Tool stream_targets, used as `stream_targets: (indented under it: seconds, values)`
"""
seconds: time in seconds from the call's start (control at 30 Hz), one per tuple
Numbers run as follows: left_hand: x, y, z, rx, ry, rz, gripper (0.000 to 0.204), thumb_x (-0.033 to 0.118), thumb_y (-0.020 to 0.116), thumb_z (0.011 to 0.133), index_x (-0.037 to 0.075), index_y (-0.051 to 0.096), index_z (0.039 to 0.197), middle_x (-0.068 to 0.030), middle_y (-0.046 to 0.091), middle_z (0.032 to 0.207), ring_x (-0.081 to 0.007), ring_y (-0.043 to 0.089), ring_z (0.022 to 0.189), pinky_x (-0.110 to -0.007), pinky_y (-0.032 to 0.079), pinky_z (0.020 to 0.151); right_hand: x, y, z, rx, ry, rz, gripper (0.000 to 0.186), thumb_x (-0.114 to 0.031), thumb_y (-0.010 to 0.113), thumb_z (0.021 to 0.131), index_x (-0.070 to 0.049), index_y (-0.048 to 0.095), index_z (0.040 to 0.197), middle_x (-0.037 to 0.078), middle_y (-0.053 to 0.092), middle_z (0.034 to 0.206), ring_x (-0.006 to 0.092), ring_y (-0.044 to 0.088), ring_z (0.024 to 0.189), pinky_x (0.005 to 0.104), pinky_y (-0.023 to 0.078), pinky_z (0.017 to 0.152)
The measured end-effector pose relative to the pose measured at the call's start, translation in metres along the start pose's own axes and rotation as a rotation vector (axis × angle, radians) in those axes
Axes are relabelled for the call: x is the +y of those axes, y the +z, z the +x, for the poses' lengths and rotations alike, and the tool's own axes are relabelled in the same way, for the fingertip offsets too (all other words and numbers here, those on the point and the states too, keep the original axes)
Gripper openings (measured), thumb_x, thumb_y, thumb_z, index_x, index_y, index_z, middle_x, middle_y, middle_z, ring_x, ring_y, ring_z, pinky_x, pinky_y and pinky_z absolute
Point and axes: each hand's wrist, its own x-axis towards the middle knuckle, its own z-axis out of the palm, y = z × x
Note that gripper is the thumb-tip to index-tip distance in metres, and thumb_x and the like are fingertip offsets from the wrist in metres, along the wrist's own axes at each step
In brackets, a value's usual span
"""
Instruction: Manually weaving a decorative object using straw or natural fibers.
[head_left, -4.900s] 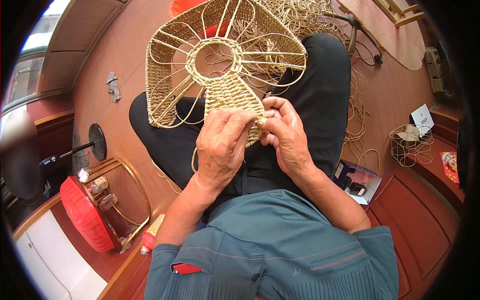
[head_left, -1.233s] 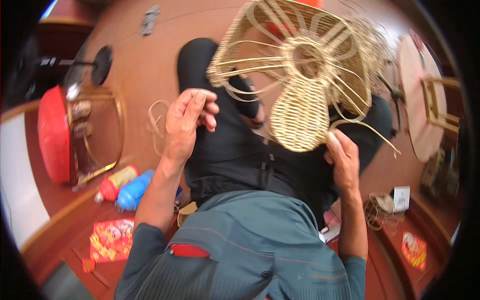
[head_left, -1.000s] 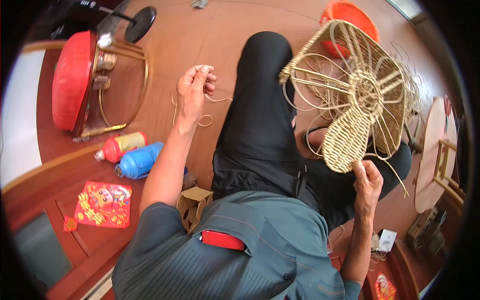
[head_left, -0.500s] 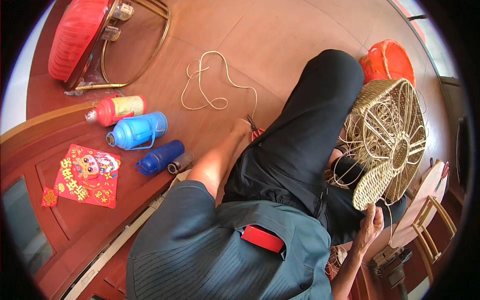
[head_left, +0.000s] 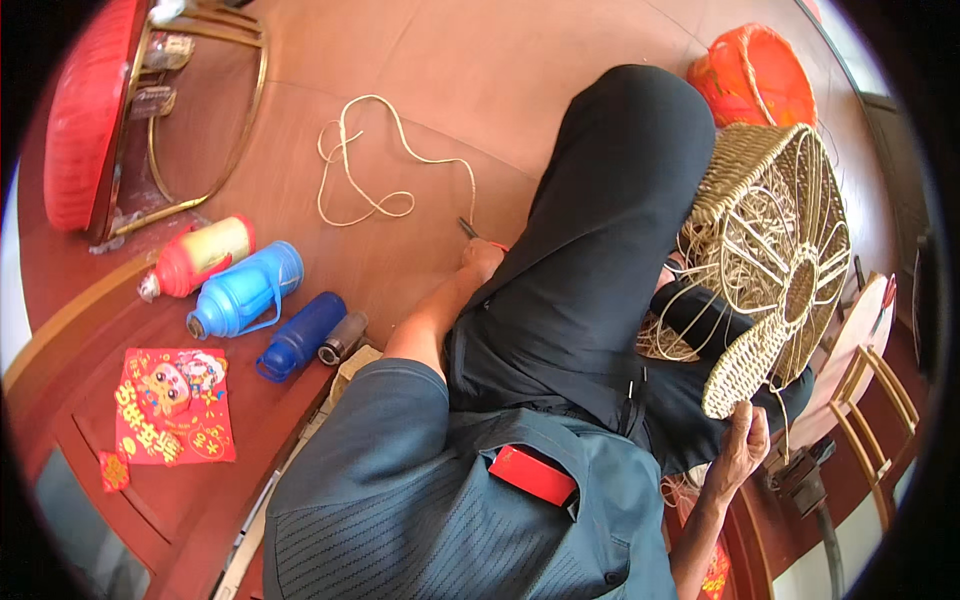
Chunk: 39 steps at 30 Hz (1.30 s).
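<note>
My left hand [head_left: 484, 262] is low by the floor, left of my thigh, closed round a pair of pliers [head_left: 467, 228]. The dark jaws stick out past the fingers, and a bit of red handle shows. On my right, a half-woven straw basket [head_left: 745, 360] rests tilted against my leg, its round centre and bare spokes facing me. With the fingers of my right hand [head_left: 742, 445] I pinch the lower tip of its woven part. A loose strand hangs beside that hand. Pale cord [head_left: 375, 205] lies in loops on the floor beyond the pliers.
To the left lie a red flask [head_left: 205, 255], a blue flask [head_left: 248, 290], a dark blue bottle [head_left: 300, 335] and a red printed bag [head_left: 175, 405]. A red-seated stool [head_left: 95, 120] stands far left. An orange bucket [head_left: 755, 75] is behind the basket; a wooden stool [head_left: 872, 420] is at right.
The pliers have gone from lying beside my left hand to being in it, their jaws swung leftward. My right hand stays at the basket's tip. The whole view has shifted slightly.
</note>
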Motion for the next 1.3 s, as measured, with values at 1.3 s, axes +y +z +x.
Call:
stream_targets:
  seconds: [1.3]
  values:
    - [0.261, -0.188, -0.456, 0.288, 1.924, 0.894, 0.019, 0.003, 0.074, 0.090, 0.004, 0.065, 0.106, -0.0089, 0.064, 0.085, -0.0226, 0.061, 0.073, -0.036, 0.051, 0.069, 0.024, 0.028, -0.006, -0.256, 0.085, 0.907, 0.029, -0.019, 0.072, 0.105, 0.003, 0.072, 0.124, 0.000, 0.074, 0.111, 0.0055, 0.064, 0.103, 0.0241, 0.051, 0.093]
